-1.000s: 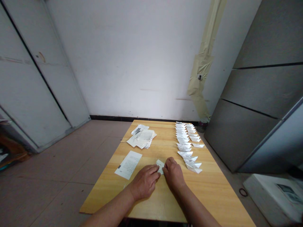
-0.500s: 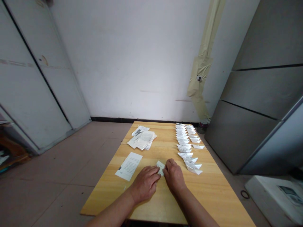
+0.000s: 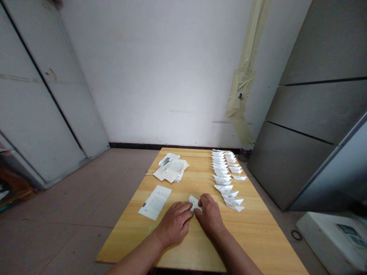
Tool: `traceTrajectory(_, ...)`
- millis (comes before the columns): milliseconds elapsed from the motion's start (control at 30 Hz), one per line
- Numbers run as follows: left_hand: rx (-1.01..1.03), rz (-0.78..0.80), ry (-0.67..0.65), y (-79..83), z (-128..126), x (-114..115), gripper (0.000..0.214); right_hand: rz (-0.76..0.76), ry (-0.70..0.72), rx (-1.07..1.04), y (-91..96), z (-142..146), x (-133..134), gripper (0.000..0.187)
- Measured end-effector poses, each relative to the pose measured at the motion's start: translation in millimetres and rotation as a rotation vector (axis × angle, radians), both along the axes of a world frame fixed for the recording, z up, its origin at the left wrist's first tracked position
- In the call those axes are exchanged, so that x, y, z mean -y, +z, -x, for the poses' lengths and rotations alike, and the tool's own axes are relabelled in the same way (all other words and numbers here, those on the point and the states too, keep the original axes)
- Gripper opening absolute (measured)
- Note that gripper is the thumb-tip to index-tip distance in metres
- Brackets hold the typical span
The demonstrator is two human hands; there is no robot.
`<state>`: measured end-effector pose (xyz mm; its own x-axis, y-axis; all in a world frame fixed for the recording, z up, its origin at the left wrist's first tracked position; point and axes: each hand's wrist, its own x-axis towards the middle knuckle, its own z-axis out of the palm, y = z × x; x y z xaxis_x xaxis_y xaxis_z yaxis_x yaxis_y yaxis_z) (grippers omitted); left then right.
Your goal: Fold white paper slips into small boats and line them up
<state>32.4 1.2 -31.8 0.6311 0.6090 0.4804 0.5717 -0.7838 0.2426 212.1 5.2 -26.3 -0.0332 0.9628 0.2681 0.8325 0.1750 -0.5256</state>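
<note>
A small folded piece of paper (image 3: 194, 202) lies on the wooden table between my hands. My left hand (image 3: 177, 221) presses on its left side with the fingers held together. On its right side, my right hand (image 3: 210, 213) has curled fingers, with thumb and fingertips at the paper's edge. The fingers cover part of the paper. To the left lies a flat printed sheet (image 3: 155, 203). Several folded paper boats (image 3: 222, 168) stand in rows along the right of the table.
A loose pile of printed sheets (image 3: 172, 169) lies at the table's far left. Beyond the wooden table (image 3: 183, 252) is a white wall (image 3: 160, 76). A grey cabinet (image 3: 304, 149) stands at the right, with a white box (image 3: 329, 240) on the floor before it.
My right thumb has shifted left over the folded paper, nearer my left fingertips. My left hand stays almost in place. The whole view has moved slightly.
</note>
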Motion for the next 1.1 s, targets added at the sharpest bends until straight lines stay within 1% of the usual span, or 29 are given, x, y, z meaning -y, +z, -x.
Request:
traceTrajectory(167,-0.012,-0.002,0.002,-0.3,1,0,0.030,0.017,0.004,-0.018,2.7,0,2,0.011)
traceTrajectory(400,-0.010,-0.001,0.008,1.2,1,1,0.030,-0.015,0.034,-0.015,-2.2,-2,1,0.013)
traceTrajectory(600,0.008,-0.017,-0.001,-0.3,1,0,0.030,-0.036,0.060,-0.084,-5.9,-6,-2,0.017)
traceTrajectory(867,0.000,0.007,0.005,0.4,1,0,0.032,-0.071,0.097,-0.157,-13.9,-13,-3,0.022)
traceTrajectory(1100,0.018,0.000,-0.002,-3.2,2,-1,0.033,-0.085,0.114,-0.227,-13.5,-19,-3,0.026)
